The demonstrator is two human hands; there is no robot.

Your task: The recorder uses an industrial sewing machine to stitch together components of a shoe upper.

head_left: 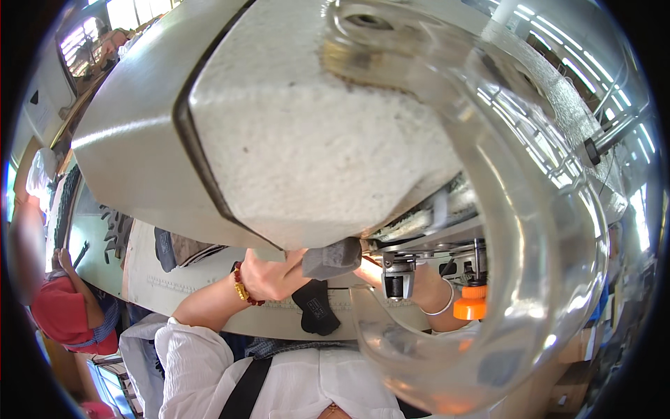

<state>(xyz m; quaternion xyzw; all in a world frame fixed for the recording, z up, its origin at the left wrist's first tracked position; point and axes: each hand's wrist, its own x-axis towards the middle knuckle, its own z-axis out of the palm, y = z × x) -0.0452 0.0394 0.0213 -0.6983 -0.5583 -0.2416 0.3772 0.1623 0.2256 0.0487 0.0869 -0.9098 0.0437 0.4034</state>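
Note:
A pale sewing machine head fills the middle of the view and hides much of both hands. My left hand, with a red and gold beaded bracelet at its wrist, is just left of a grey block on the machine. Its fingertips are out of sight behind that block. A dark sock with pale print lies on the worktable, its upper end running up beside my left hand. My right hand, with a silver bangle below it, is behind the metal parts near the needle area; its fingers are hidden.
A curved clear plastic piece sweeps down the right side, close to an orange knob. Folded socks lie on the white worktable, left of my arm. Another person in red is at a table on the far left.

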